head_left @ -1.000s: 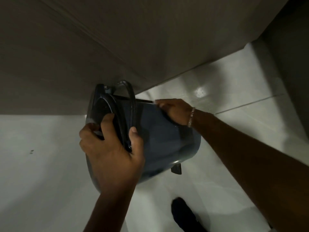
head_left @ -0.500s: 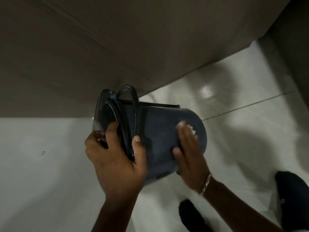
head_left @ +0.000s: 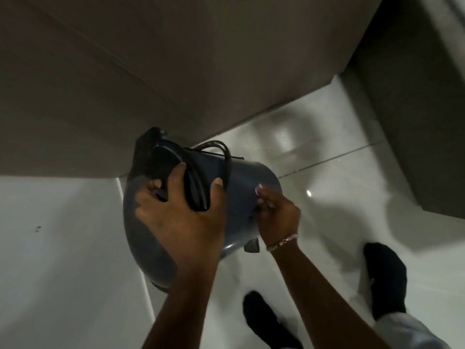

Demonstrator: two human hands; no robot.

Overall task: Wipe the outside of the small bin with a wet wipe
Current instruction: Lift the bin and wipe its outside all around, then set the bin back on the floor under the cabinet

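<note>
Two hands engaged: left hand (head_left: 181, 217) grips tilted small bin (head_left: 241, 197) at lid; right hand (head_left: 276, 215) presses wet wipe (head_left: 259, 189) on side. Wiping underway; next, rotate bin.

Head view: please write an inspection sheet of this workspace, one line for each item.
Surface: glossy pale floor tiles, small dark specks at left.
Job's things: small bin, dark blue, lifted and tipped on its side; wet wipe, only a white bit shows.
Clutter: nothing seen.
Grippers: left hand grips the bin's lid end; right hand presses the wipe on the bin's side.
Cables: nothing seen; only the bin's black wire handle.
Surroundings: brown cabinet panels; two feet in dark socks.
</note>
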